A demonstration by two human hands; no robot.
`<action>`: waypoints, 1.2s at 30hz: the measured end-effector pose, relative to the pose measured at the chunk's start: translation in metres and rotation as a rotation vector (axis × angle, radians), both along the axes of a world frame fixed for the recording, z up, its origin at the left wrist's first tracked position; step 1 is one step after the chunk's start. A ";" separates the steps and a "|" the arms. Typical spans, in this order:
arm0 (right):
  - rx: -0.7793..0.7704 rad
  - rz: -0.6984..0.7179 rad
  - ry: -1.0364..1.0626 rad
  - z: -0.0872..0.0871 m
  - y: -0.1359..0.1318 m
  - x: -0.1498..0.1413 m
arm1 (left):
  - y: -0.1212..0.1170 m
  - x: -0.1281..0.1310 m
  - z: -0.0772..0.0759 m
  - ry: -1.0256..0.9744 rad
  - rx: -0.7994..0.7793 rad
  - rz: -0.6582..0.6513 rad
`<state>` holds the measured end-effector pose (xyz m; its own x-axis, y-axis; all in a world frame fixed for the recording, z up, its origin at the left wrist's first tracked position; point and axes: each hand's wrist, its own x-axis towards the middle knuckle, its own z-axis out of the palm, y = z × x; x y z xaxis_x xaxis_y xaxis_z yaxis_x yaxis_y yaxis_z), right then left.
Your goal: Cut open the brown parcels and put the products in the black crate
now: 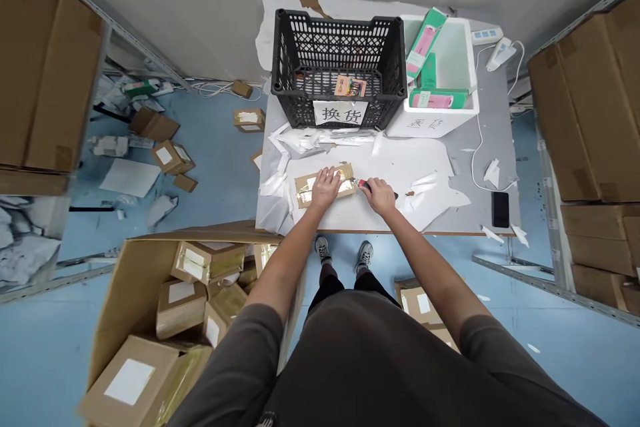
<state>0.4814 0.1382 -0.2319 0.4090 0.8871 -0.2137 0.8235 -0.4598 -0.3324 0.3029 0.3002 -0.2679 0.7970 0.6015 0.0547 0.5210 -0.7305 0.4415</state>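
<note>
A small taped cardboard box [304, 192] lies on white paper near the table's front edge. My left hand [325, 188] rests on top of it with the fingers stretched out, pressing it flat. In my right hand [380, 196] is a red and black utility knife [364, 185], the fingers wrapped round its handle. The knife's tip meets the right end of the box, by the shiny tape. Whether the blade has gone through the tape I cannot tell.
Behind the box stand a black plastic crate [345, 121] and a white foam box [430, 125] with green and pink packages. A phone [500, 209] lies at the right. A large carton [113, 293] full of parcels stands at lower left. Paper scraps [305, 140] litter the table [480, 180].
</note>
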 end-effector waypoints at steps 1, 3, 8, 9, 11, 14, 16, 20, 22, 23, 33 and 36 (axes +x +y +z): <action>-0.005 0.016 0.011 0.001 0.002 0.002 | 0.000 0.000 -0.001 0.002 0.001 0.002; -0.013 0.038 0.019 0.002 0.005 0.004 | 0.000 -0.001 -0.001 0.012 0.000 0.001; -0.005 0.082 -0.022 0.001 0.009 0.008 | 0.002 -0.001 -0.004 0.000 -0.005 -0.003; -0.001 0.097 -0.039 0.001 0.009 0.008 | 0.002 -0.001 -0.004 -0.017 -0.002 0.004; 0.003 0.108 -0.079 0.000 0.009 0.009 | 0.002 -0.001 -0.006 -0.055 0.007 0.014; 0.011 0.124 -0.120 -0.001 0.010 0.010 | 0.001 -0.002 -0.007 -0.086 0.018 0.014; 0.016 0.149 -0.129 -0.001 0.010 0.011 | 0.000 -0.002 -0.007 -0.094 0.017 0.020; 0.034 0.147 -0.138 -0.002 0.009 0.013 | 0.001 -0.001 -0.007 -0.092 0.014 0.032; 0.049 0.147 -0.134 -0.003 0.008 0.014 | 0.002 -0.001 -0.006 -0.077 0.018 0.034; 0.053 0.146 -0.130 -0.003 0.008 0.014 | 0.002 -0.001 -0.005 -0.068 0.018 0.037; -0.015 0.026 0.004 0.000 0.005 0.008 | 0.002 0.004 0.011 0.085 0.034 0.048; -0.039 0.010 0.035 0.007 -0.001 0.009 | 0.007 0.009 0.018 0.137 0.057 -0.015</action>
<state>0.4906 0.1374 -0.2251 0.3916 0.8819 -0.2625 0.8162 -0.4646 -0.3434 0.3117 0.3072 -0.2495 0.8083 0.5884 -0.0214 0.5623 -0.7605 0.3249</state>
